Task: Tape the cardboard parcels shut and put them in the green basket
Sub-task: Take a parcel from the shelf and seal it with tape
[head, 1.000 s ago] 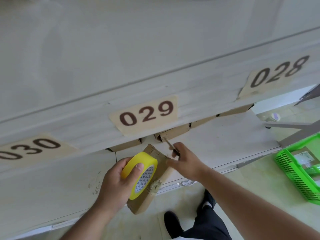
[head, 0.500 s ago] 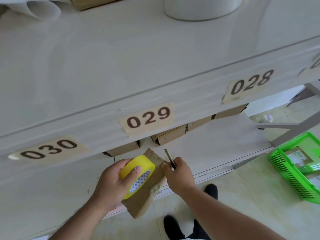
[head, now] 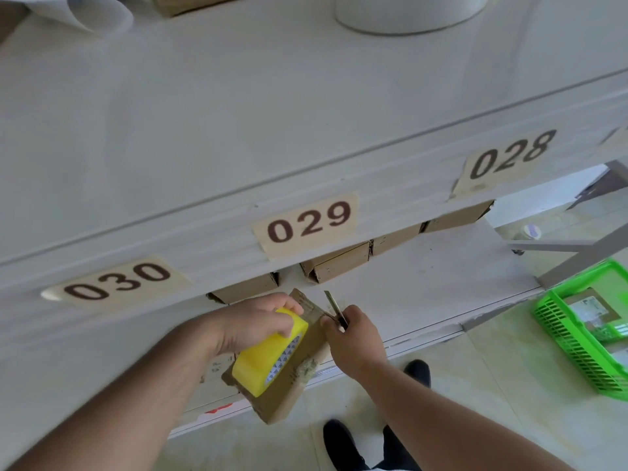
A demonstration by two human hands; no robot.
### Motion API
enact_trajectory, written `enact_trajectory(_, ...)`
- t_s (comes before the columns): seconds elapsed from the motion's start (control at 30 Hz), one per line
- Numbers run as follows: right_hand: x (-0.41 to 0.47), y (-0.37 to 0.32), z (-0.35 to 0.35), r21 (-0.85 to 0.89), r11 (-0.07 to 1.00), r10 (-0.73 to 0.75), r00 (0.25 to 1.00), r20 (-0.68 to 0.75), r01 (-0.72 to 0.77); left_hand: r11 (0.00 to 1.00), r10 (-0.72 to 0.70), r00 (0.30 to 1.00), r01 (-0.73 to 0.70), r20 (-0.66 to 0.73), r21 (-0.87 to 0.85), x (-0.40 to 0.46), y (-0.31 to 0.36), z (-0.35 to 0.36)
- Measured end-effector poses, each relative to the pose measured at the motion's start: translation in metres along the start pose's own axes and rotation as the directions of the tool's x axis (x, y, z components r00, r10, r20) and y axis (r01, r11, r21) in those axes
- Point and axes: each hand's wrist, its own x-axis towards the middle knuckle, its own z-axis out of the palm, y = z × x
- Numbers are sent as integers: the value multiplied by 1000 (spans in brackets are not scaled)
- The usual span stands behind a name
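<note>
Single head-worn view: my camera looks forward and steeply down, close over my hands, onto the numbered shelf and floor.

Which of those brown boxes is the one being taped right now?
The cardboard parcel under the yellow tape roll, held by the left hand at the shelf's front edge. The other parcels sit untouched in a row further back.

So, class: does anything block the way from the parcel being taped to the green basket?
Nothing visible does. The parcel sits at the shelf's front edge under the left hand; bare floor lies between it and the green basket on the right.
</note>
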Motion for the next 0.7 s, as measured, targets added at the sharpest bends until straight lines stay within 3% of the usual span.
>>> enact_trajectory(0.1,1,-1,-2,-1,1000,-11,1000,14,11,997,-61,997,63,-44,48,13,4,5)
enact_trajectory(0.23,0,2,-3,12,1000,-19,999,31,18,961,-126,991,132,40,-243,22,-2,11)
enact_trajectory(0.33,2,1,-8,-37,999,-31,996,82,34,939,-111,991,128,71,-319,23,-6,11)
enact_trajectory(0.5,-4,-1,-42,-188,957,-204,973,112,222,937,-96,995,94,11,-337,25,-12,15)
enact_trajectory(0.57,-11,-1,-49,-267,913,-263,945,192,308,937,-85,996,78,-4,-340,25,-13,14)
enact_trajectory(0.7,-18,-8,-42,-385,838,-295,914,278,387,942,-75,997,70,-1,-327,24,-12,15)
